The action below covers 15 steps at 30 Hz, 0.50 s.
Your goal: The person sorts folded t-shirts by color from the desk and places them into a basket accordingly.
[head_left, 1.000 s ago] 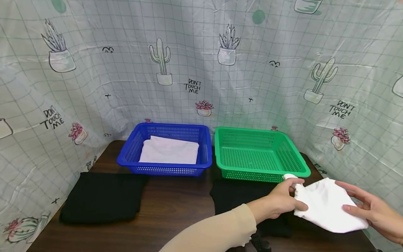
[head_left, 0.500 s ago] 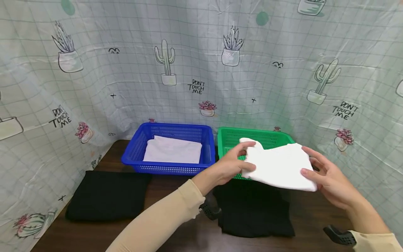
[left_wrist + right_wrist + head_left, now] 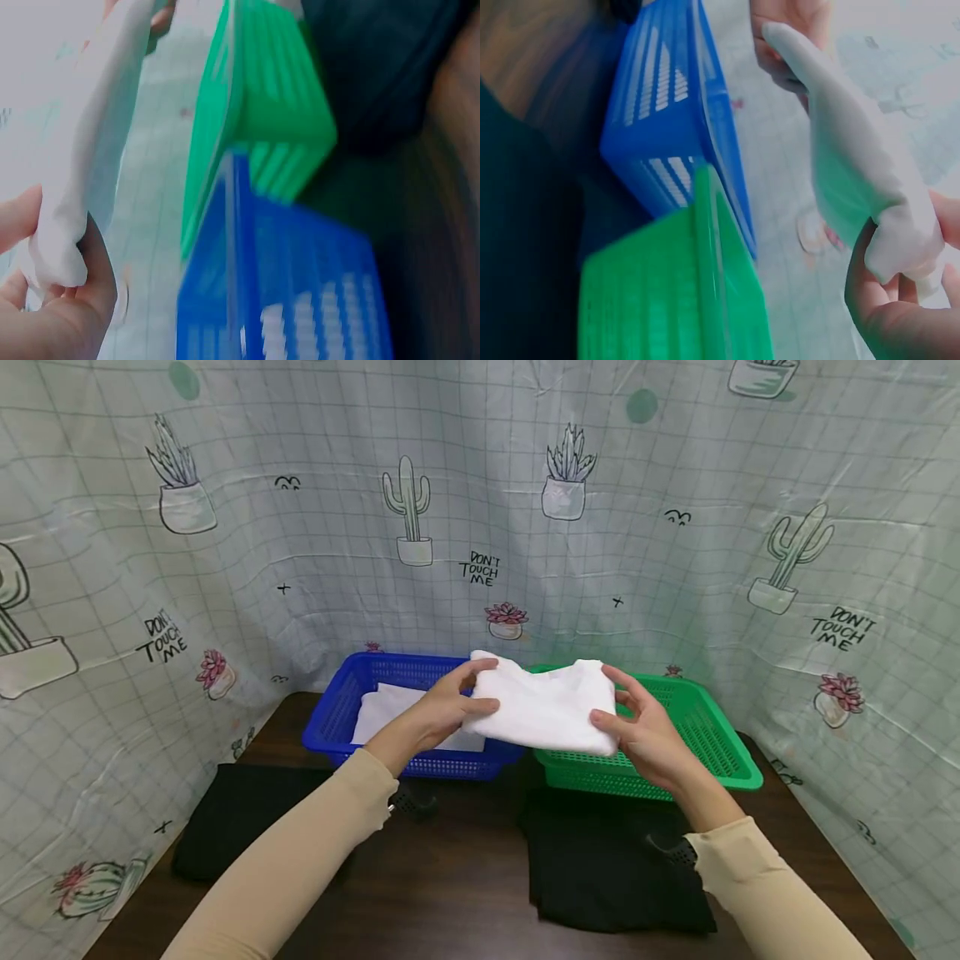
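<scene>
A folded white shirt [image 3: 543, 706] is held up in the air between both hands, over the gap where the two baskets meet. My left hand [image 3: 442, 706] pinches its left end, thumb in front and fingers behind. At the opposite end my right hand [image 3: 648, 727] grips it the same way. In the left wrist view, the fabric [image 3: 94, 127] shows edge-on as a thick roll. Behind the left hand, a blue basket [image 3: 450, 768] contains another folded white cloth [image 3: 375, 710], partly hidden by that hand. The green basket [image 3: 720, 727] stands to its right, partly covered by the shirt.
On the dark wooden table [image 3: 465, 877], one folded black cloth [image 3: 240, 810] lies at the left, partly behind the left forearm. Another black cloth [image 3: 607, 868] lies in front of the green basket. A patterned curtain [image 3: 480, 493] hangs behind and along both sides.
Both hands have carried the white shirt from the right side, up and leftward past the green basket's front, to between the baskets. The black cloth at right has come into fuller view.
</scene>
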Each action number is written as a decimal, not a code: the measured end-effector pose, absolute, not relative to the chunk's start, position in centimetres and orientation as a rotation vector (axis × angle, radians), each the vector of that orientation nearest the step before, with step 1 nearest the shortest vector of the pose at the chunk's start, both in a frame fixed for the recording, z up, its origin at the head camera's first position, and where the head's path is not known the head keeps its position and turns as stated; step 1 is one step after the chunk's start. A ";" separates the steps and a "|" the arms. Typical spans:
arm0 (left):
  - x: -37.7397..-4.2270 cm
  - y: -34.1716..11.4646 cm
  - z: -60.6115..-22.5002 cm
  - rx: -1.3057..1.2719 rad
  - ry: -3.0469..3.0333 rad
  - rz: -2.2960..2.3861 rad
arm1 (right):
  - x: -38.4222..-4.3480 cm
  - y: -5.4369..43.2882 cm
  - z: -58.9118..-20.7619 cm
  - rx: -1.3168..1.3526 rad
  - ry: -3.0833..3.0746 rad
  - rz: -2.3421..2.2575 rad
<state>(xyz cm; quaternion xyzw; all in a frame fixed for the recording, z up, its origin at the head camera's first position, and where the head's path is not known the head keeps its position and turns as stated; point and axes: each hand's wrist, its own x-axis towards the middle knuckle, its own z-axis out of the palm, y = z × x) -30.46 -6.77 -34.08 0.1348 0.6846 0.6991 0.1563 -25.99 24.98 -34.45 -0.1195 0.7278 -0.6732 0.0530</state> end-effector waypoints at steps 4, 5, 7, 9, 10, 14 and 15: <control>-31.4 -9.4 -33.6 0.380 1.991 1.980 | -27.6 22.4 -34.6 -0.363 2.191 -2.069; -31.6 -10.1 -33.5 0.373 2.000 1.976 | -28.0 21.8 -34.7 -0.361 2.183 -2.074; -32.0 -11.4 -33.2 0.367 2.024 1.964 | -28.8 20.5 -34.8 -0.349 2.155 -2.092; -32.5 -12.7 -33.1 0.353 2.047 1.951 | -29.5 19.3 -34.8 -0.343 2.131 -2.098; -32.7 -13.3 -33.0 0.351 2.058 1.946 | -29.8 18.7 -34.9 -0.342 2.122 -2.098; -33.5 -15.6 -32.9 0.341 2.086 1.929 | -30.9 16.6 -35.1 -0.342 2.077 -2.091; -33.6 -16.1 -32.9 0.335 2.090 1.931 | -31.2 16.1 -35.1 -0.349 2.074 -2.079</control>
